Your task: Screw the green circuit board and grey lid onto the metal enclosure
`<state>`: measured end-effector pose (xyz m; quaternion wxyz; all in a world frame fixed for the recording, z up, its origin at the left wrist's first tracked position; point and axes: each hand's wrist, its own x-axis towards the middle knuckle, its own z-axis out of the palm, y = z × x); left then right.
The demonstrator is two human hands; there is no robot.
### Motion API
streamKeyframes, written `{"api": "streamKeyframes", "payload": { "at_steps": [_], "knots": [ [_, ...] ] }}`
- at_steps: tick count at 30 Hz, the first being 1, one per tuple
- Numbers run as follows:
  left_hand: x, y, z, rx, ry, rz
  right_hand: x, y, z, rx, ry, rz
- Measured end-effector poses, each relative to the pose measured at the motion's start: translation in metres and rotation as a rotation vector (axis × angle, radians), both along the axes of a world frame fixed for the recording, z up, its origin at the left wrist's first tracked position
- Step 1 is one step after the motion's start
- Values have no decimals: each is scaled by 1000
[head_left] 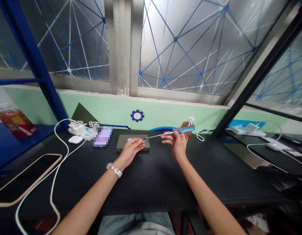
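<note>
Seated at a black table [153,176], 2 bare forearms reach forward. The right hand [176,143] is raised a little above the tabletop, fingers closed round the blue see-through handle of a screwdriver [160,134]. The thin metal shaft runs left and slightly down, and its tip ends just above the right part of a grey plate [124,141]. The plate lies flat on the table near the wall, in front of both hands. The left hand [131,149] rests on the plate's near edge, fingers loosely curled and close together, tips just beside the screwdriver tip. Cannot tell whether they pinch anything small. There is a wristwatch [114,170] on the left wrist. 1 bottle [186,124] of amber drink stands right behind the right hand, against the wall. Left of the plate are a charger block [76,128] and an earbud case [75,139], with a white cable [53,182] looping toward the near edge. A second bottle [15,123] lies tilted on a blue shelf [8,143] at far left.
</note>
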<state>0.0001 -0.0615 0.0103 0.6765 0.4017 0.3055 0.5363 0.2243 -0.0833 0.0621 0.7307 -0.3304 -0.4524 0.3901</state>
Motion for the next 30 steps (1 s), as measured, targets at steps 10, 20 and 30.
{"api": "streamKeyframes", "payload": {
  "at_steps": [10, 20, 30],
  "knots": [
    [1, -1, 5, -24, -66, 9, -7, -1, -4, 34, -3, 5],
    [0, -2, 5, -8, -58, 12, -8, -1, -4, 63, 23, 14],
    [-2, -2, 8, 18, -23, 22, -5, -4, 0, 98, -12, 109]
  ]
}}
